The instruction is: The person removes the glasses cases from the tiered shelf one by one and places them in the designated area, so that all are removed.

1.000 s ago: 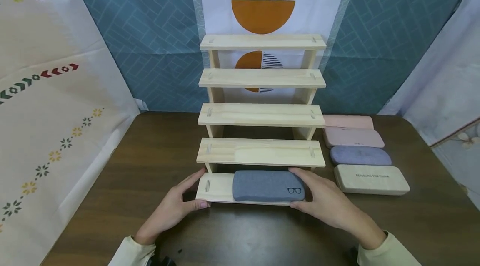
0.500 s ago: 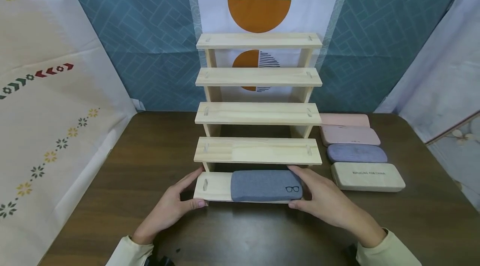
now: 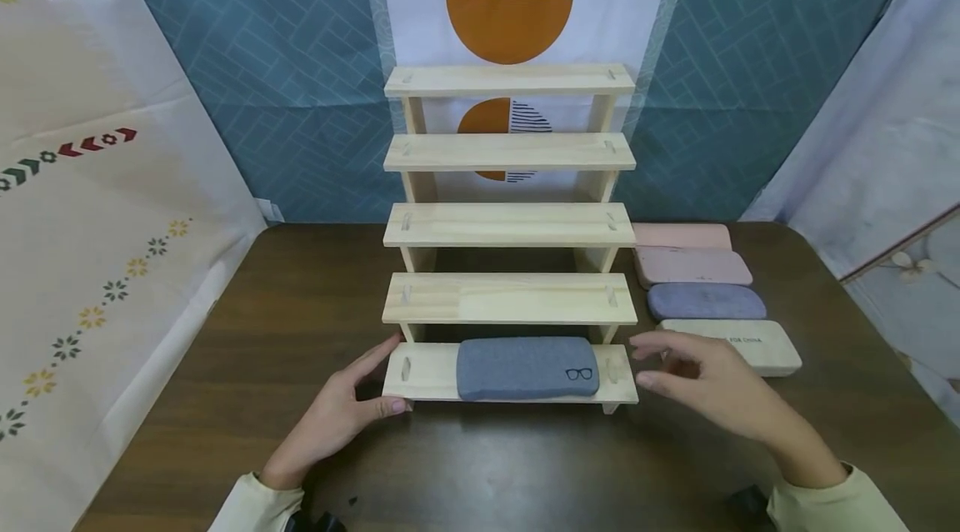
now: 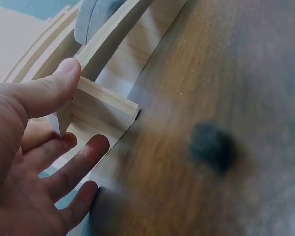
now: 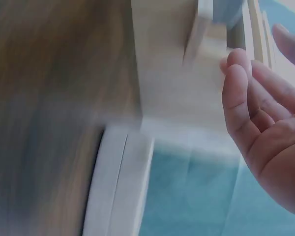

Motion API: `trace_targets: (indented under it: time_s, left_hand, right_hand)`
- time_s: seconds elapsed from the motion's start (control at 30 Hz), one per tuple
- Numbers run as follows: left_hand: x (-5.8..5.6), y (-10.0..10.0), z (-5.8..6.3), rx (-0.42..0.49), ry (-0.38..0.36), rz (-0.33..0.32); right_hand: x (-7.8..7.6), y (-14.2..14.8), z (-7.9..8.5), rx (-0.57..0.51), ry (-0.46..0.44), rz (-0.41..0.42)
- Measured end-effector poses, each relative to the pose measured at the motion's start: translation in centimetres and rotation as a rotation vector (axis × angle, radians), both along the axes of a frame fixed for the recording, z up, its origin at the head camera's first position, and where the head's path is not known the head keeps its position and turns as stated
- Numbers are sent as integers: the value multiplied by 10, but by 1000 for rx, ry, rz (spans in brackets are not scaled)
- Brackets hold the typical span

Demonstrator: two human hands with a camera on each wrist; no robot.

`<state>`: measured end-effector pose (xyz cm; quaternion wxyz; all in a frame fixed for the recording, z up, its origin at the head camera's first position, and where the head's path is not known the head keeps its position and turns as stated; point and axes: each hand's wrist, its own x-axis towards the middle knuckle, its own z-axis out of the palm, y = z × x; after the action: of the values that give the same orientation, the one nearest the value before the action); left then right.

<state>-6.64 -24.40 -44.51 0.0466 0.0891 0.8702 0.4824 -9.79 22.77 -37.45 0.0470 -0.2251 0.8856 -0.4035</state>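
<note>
A stepped wooden display shelf [image 3: 510, 298] stands on the brown table. On its lowest step lies a blue-grey glasses case [image 3: 527, 368] with a small glasses outline at its right. My left hand [image 3: 337, 411] holds the left end of that step, thumb [image 4: 64, 81] at the front edge and index finger toward the back corner. My right hand [image 3: 720, 390] hovers just right of the step, apart from shelf and case, fingers loosely bent with nothing in them. It partly covers a white glasses case [image 3: 776, 348].
Behind the white case lie a purple case [image 3: 705, 301], a pale pink case [image 3: 693, 265] and a pink case [image 3: 682, 235], lined up at the right of the shelf. A teal cloth [image 3: 300, 57] hangs behind, with white cloth [image 3: 112, 223] at the left.
My right hand has let go of the glasses case's right end and moved right, off the shelf. My left hand keeps its place at the step. The whole view has shifted slightly.
</note>
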Motion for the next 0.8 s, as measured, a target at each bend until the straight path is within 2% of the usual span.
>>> trace_targets:
  time_s: [0.17, 0.3, 0.5, 0.57, 0.7, 0.8]
  left_hand:
    - [-3, 0, 1, 2, 21, -7]
    - [-5, 1, 1, 2, 16, -18]
    - [-2, 1, 2, -1, -14, -8]
    - [-1, 1, 2, 1, -16, -3]
    - [0, 1, 2, 13, 6, -1]
    - [0, 2, 2, 21, 21, -3]
  right_hand:
    - [-13, 39, -8, -129, 28, -79]
    - [-16, 72, -19, -228, -24, -184]
    - [-17, 102, -32, -278, -72, -319]
    - [-18, 108, -34, -237, -56, -404]
    - [-21, 120, -37, -19, 16, -586]
    - [-24, 131, -41, 114, 28, -620]
